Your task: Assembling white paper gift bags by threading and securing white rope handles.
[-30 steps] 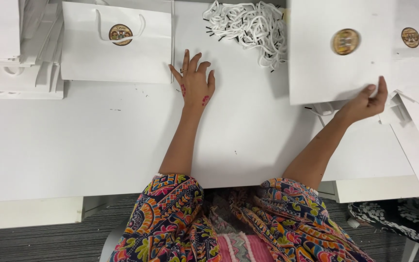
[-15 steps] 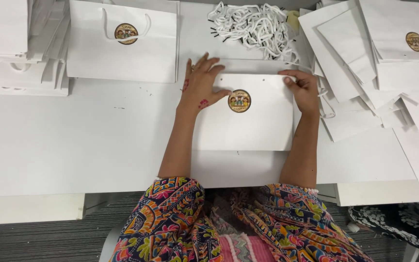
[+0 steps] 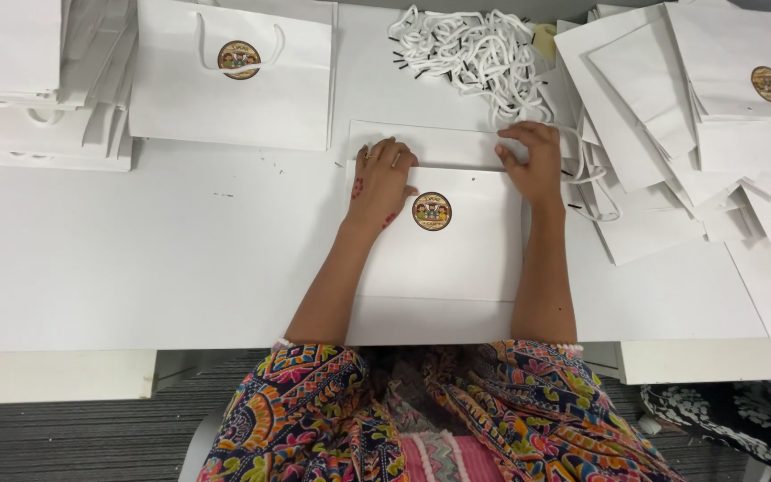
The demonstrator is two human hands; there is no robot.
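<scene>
Both sets of fingers lie spread and flat, gripping nothing: the left hand (image 3: 378,183) presses the upper left corner of the flat white paper bag (image 3: 443,259), the right hand (image 3: 528,162) its upper right edge. The bag lies on the white table (image 3: 136,259), at its near edge. Beyond it sits a tangle of white cord handles (image 3: 470,49); to its right, a pile of bags (image 3: 689,134).

Two hands, left hand (image 3: 378,183) and right hand (image 3: 529,161), both flat on one white paper bag (image 3: 439,259) with one round sticker (image 3: 431,211). One finished bag with cord handle (image 3: 234,76) behind; one tangle of white cords (image 3: 475,49), cords too many to count. Two bag stacks, left stack (image 3: 33,89) and right pile (image 3: 698,134), counts unclear.
</scene>
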